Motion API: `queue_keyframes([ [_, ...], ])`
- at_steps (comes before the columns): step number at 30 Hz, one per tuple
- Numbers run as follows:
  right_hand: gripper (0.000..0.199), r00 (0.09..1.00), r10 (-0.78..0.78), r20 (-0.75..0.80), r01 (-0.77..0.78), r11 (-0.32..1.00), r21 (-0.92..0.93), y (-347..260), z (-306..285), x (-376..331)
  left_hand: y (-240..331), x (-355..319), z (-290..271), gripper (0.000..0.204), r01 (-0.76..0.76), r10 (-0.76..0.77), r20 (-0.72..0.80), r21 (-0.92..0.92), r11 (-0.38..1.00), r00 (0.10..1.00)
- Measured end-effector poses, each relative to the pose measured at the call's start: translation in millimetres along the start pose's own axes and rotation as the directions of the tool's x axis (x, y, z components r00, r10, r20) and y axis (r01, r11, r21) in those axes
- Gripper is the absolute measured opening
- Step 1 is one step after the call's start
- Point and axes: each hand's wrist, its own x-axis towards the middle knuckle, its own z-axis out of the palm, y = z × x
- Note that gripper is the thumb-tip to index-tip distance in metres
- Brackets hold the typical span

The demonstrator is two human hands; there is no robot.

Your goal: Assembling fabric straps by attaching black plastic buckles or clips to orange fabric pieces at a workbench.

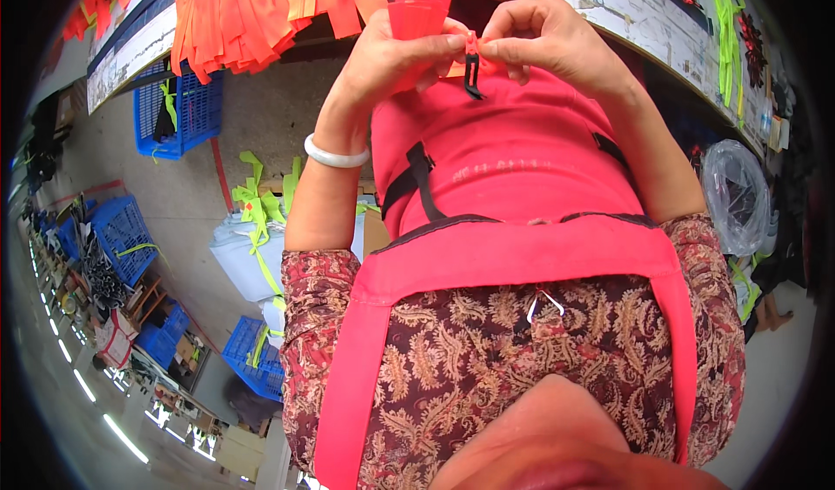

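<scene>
Both hands meet at the desk [626, 12] edge: the left hand [391, 55] and right hand [544, 38] pinch a small red strap [472, 45] with a black clip [471, 77] between their fingertips. A blue crate [187, 107] on the floor holds yellow-green straps [167, 99].

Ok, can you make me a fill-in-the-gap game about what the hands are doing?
1. Both hands pinch a small strap with a ____ plastic clip hanging from it.
2. The left hand also holds flat red ____ pieces.
3. A white ____ sits on the left wrist.
4. Blue ____ stand on the floor.

Missing words: black; fabric; bangle; crates
</scene>
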Motion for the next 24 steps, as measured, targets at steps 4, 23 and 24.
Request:
queue_keyframes([
  [4, 0.016, 0.997, 0.068, 0.031, -0.067, 0.997, -0.035, -10, 1, 2, -6, 0, -4, 0.021, 0.007, -0.007, -0.001, -0.024, 1.0, 1.0],
  [23, 0.019, 0.994, 0.029, -0.105, -0.037, 0.996, -0.075, -14, 9, 0, -18, 1, -2, 0.021, -0.059, 0.057, -0.015, -0.192, 0.98, 0.998],
  [24, 0.019, 0.994, 0.028, -0.106, -0.036, 0.997, -0.075, -13, 8, 0, -17, 1, -2, 0.02, -0.06, 0.056, -0.025, -0.18, 0.982, 0.998],
])
